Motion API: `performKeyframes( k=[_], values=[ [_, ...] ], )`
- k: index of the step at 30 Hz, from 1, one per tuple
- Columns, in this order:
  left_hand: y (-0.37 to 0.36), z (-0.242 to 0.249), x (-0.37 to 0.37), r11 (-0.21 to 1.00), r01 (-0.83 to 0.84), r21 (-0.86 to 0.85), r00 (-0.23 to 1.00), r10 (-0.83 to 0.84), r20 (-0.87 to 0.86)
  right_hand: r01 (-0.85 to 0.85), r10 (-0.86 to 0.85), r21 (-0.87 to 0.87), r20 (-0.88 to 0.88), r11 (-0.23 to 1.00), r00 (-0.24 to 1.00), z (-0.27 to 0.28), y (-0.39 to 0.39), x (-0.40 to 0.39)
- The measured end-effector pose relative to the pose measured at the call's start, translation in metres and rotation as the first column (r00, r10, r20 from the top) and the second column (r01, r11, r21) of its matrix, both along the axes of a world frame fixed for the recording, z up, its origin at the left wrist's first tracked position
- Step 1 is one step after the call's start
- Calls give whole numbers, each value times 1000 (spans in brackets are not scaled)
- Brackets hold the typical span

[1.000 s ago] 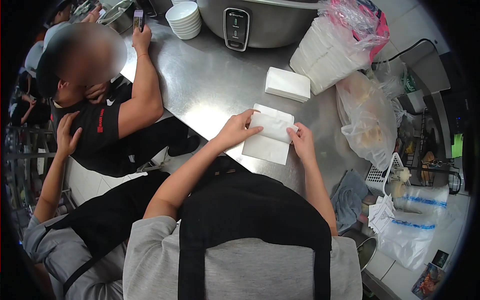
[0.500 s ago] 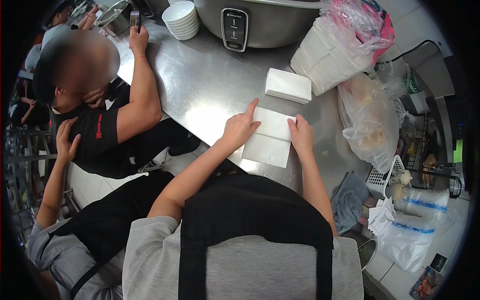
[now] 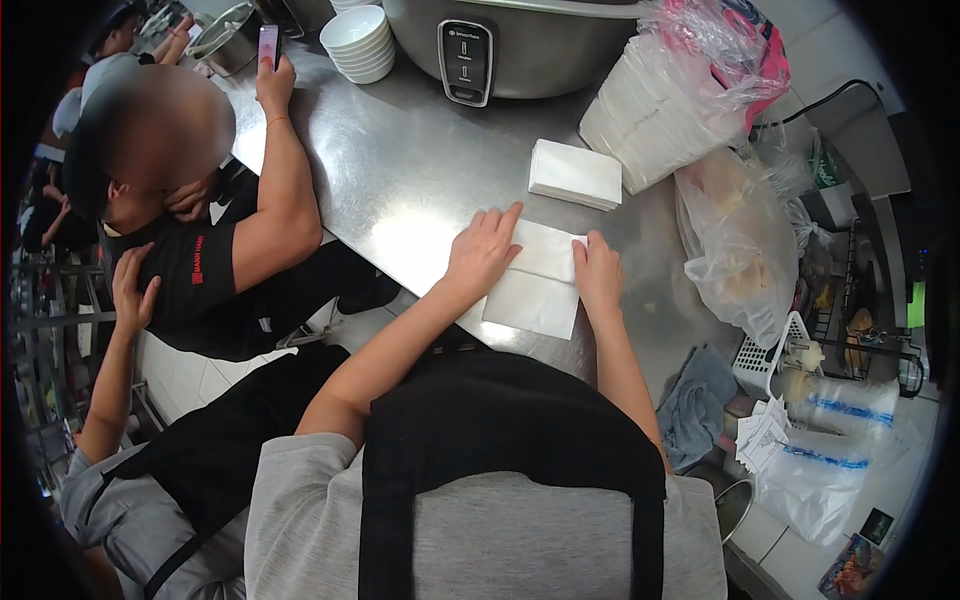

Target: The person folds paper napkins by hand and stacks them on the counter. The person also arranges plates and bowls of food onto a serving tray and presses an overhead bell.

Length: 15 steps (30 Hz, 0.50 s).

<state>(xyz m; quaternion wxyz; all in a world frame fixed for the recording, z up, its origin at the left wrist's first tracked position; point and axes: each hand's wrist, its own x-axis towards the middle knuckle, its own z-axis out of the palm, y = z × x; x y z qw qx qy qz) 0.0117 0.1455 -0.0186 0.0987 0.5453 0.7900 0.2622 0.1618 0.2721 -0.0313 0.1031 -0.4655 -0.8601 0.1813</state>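
A white paper napkin (image 3: pixel 530 303), partly folded with a crease across it, lies on the steel table in front of me. My left hand (image 3: pixel 484 248) rests at its upper left edge, fingers stretched out and thumb on the paper. At the right edge, my right hand (image 3: pixel 598 272) has its fingers curled closed on the folded upper part. Just beyond both hands sits a neat stack of folded white napkins (image 3: pixel 574 176).
A large cooker (image 3: pixel 540 50) and stacked white bowls (image 3: pixel 360 45) stand at the back. A bag of napkins (image 3: pixel 655 110), a plastic bag (image 3: pixel 740 250) and a grey cloth (image 3: pixel 697 405) lie right. At left, a co-worker holds a phone (image 3: pixel 268 48); another person stands close.
My left fingers have shifted, so more of them show stretched over the napkin's edge. My right hand has moved slightly left, its fingers more curled. The napkin's fold looks much the same.
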Motion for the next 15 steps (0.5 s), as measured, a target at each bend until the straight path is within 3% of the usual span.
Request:
performKeyframes(
  k=[1,3,4,7,9,13,15],
  values=[
    [3,-4,0,1000,-1,0,1000,1,-1,-1,1,0,-1,1000,1000,1,0,0],
    [15,-17,2,956,205,211,957,-150,-248,10,-10,-14,1,1000,1000,2,-1,-1],
    [20,-21,10,957,199,210,957,-144,-250,4,-4,-14,-1,1000,1000,2,-2,-2],
    [30,-36,33,961,275,36,945,-263,-194,6,-6,-11,-17,1000,1000,4,0,1],
    [29,-40,36,965,261,26,944,-250,-218,0,-7,-135,-51,991,999,9,4,5],
    [28,-34,42,979,201,-42,950,-205,-234,4,-21,-84,-204,996,979,31,-22,26],
    [29,-34,44,980,187,-71,946,-199,-257,-292,300,70,-207,954,931,15,-33,38]
  ],
)
